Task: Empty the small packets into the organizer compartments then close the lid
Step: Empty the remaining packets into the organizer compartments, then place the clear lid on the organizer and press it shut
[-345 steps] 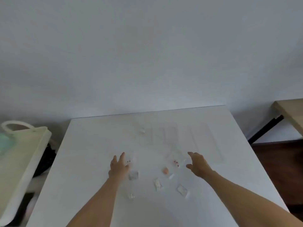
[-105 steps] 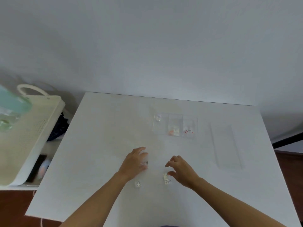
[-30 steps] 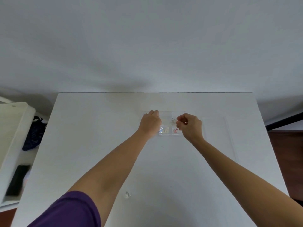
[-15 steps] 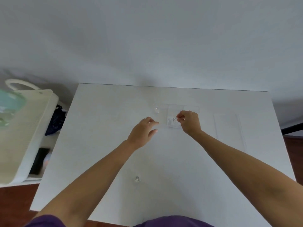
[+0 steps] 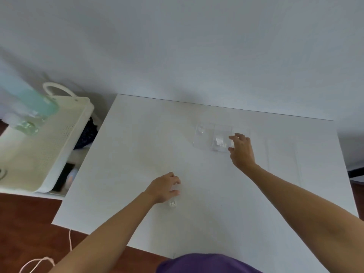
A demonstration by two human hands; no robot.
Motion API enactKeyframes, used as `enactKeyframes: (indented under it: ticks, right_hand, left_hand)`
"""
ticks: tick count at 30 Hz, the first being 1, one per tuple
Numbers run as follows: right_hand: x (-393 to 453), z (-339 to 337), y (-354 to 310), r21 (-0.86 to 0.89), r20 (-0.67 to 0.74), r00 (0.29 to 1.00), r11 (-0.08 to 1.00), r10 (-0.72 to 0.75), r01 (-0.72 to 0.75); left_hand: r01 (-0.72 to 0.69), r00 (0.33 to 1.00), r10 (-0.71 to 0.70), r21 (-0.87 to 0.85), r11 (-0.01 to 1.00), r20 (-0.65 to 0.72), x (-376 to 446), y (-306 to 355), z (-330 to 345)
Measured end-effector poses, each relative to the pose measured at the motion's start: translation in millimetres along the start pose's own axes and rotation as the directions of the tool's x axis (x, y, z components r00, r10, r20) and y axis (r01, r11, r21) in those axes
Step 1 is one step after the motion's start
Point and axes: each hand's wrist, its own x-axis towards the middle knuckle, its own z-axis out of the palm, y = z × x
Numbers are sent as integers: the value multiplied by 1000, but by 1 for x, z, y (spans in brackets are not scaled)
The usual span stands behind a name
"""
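Head view: a white table (image 5: 128, 154) fills the middle, with a grey wall behind it. A clear organizer (image 5: 213, 137) lies toward the far side, right of centre. Its left compartment holds a small pale bit (image 5: 201, 129) at the far end; the middle one holds white pieces (image 5: 219, 142); the right one is hidden behind the right hand (image 5: 240, 149). That hand hovers at the organizer's right end, fingers spread and loosely curled, holding nothing I can see. The clear lid (image 5: 282, 160) lies flat on the table to the right, apart from the organizer. The left hand (image 5: 164, 187) is nearer, mid-table, fingers curled downward and slightly apart; whether it touches anything I cannot tell. A small packet (image 5: 172, 203) lies on the table just near of that hand. A cream cart (image 5: 49, 146) stands left of the table.
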Motion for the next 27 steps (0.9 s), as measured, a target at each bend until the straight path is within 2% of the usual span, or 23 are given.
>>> enactKeyframes:
  ticks: [7,15,20,23,27]
  right_hand:
    - [-28,5,20,-107,21,998,993,53,-50]
    - [-45,15,32,-111,153,984,991,91,-75]
    - [-48,17,36,-142,188,980,989,70,-44]
    - [-49,19,40,-175,195,980,985,50,-16]
    - [-49,20,43,-165,204,978,986,36,-2]
  left_hand:
    - [17,994,-29,108,994,110,-20,-2,22]
    - [-19,999,19,4,1000,42,-21,-2,32]
    - [-48,991,37,-86,995,-126,-3,10,10]
    - [-85,962,48,-128,988,-267,18,26,-14]
    - [-148,918,85,-135,980,-387,54,47,-48]
